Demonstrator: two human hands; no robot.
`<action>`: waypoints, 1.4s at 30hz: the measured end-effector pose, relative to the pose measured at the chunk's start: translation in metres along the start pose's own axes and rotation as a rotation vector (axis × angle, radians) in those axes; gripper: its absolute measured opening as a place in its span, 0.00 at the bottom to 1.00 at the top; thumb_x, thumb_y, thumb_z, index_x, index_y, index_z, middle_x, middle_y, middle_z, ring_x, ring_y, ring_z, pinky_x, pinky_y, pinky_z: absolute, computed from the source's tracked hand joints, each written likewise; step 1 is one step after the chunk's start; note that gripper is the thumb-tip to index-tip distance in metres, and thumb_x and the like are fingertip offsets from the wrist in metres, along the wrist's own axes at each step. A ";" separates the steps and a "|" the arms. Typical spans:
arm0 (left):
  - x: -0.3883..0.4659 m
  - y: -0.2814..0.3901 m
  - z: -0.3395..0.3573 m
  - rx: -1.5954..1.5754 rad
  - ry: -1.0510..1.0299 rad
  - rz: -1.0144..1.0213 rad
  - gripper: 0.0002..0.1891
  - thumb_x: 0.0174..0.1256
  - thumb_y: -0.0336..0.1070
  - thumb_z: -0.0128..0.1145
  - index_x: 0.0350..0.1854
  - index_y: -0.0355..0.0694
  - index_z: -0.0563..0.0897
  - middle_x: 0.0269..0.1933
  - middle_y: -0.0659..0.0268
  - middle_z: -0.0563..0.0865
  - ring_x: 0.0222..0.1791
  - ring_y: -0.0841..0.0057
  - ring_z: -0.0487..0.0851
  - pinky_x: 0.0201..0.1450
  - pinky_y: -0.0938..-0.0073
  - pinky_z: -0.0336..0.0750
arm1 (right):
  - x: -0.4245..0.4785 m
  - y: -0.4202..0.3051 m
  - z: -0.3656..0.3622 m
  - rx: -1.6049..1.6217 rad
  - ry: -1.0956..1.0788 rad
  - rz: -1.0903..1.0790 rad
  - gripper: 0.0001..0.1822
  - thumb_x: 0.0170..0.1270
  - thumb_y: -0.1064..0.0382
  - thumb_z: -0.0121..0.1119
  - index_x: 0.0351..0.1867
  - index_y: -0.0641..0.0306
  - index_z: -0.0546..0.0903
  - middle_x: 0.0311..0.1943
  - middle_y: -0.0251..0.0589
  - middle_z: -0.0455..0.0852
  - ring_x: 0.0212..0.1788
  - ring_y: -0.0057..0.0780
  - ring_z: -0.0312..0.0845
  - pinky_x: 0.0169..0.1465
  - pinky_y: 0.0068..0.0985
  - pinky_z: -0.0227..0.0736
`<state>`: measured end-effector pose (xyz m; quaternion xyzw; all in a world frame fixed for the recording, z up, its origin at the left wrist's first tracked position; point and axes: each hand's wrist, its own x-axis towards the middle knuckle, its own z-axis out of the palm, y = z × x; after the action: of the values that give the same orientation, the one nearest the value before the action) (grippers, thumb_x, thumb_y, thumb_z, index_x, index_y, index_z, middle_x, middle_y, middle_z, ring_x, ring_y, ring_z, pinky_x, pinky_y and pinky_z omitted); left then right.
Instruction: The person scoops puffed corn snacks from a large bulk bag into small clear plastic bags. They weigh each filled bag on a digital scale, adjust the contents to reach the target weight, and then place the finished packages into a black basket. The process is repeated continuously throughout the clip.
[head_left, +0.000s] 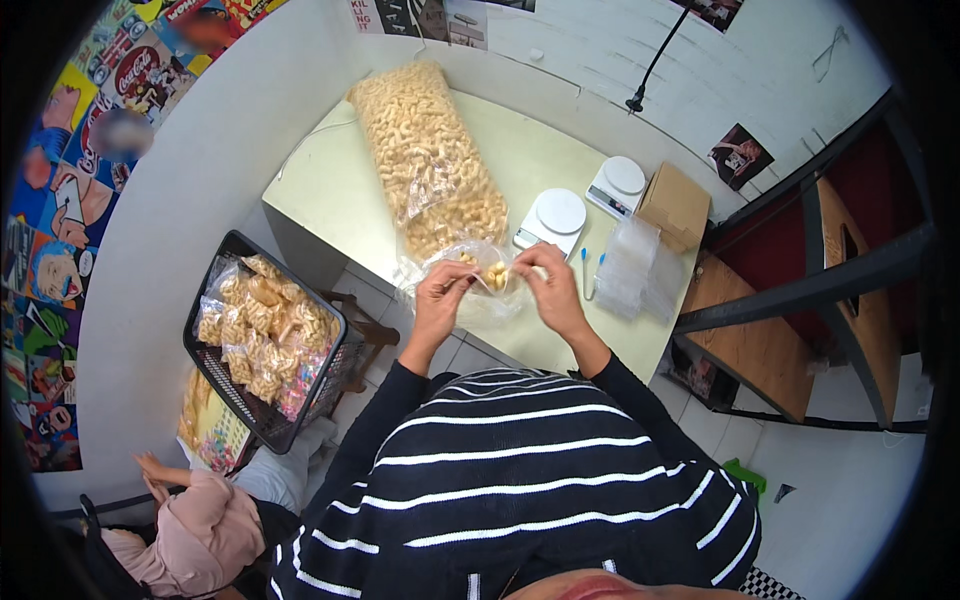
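Note:
Between my two hands is a small clear plastic bag (495, 278) with a few pale puffed snacks in its lower part. My left hand (444, 289) pinches one side of its rim, and my right hand (549, 285) pinches the other. Just beyond them lies a large clear sack (435, 161) full of curved puffed snacks, its loose plastic mouth (420, 279) spreading towards my hands. Part of the small bag overlaps that plastic, so I cannot tell where one ends and the other begins.
Two white kitchen scales (559, 214) (619, 180) and a cardboard box (675, 202) stand right on the table (315, 176). Near them lie blue-tipped sticks (584, 271) and stacked clear bags (634, 270). A black crate (262, 420) of filled bags stands left. Another person (202, 525) sits lower left.

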<state>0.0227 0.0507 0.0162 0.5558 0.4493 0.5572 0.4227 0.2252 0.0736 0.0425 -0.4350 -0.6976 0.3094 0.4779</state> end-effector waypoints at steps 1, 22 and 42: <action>-0.001 0.002 0.003 0.008 -0.057 0.010 0.03 0.68 0.25 0.62 0.39 0.33 0.86 0.41 0.63 0.86 0.42 0.77 0.83 0.48 0.78 0.75 | -0.004 -0.001 0.004 -0.009 -0.031 0.001 0.06 0.63 0.65 0.64 0.34 0.67 0.82 0.35 0.41 0.83 0.44 0.40 0.75 0.52 0.32 0.68; -0.012 -0.017 -0.017 -0.189 0.013 -0.155 0.33 0.67 0.36 0.65 0.70 0.34 0.64 0.58 0.57 0.79 0.58 0.70 0.79 0.60 0.69 0.75 | -0.008 -0.007 0.032 0.268 -0.043 0.285 0.07 0.71 0.65 0.61 0.39 0.70 0.82 0.31 0.36 0.86 0.35 0.19 0.81 0.41 0.20 0.75; -0.055 -0.001 -0.069 -0.046 -0.056 -0.295 0.48 0.51 0.37 0.78 0.73 0.38 0.61 0.50 0.65 0.73 0.48 0.76 0.75 0.53 0.76 0.72 | -0.065 0.101 0.099 -0.849 -0.320 0.069 0.13 0.58 0.62 0.67 0.44 0.63 0.85 0.40 0.45 0.84 0.49 0.43 0.77 0.51 0.38 0.73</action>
<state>-0.0446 -0.0042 0.0041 0.4892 0.5011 0.4836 0.5251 0.1745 0.0566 -0.1042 -0.5620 -0.8129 0.0750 0.1331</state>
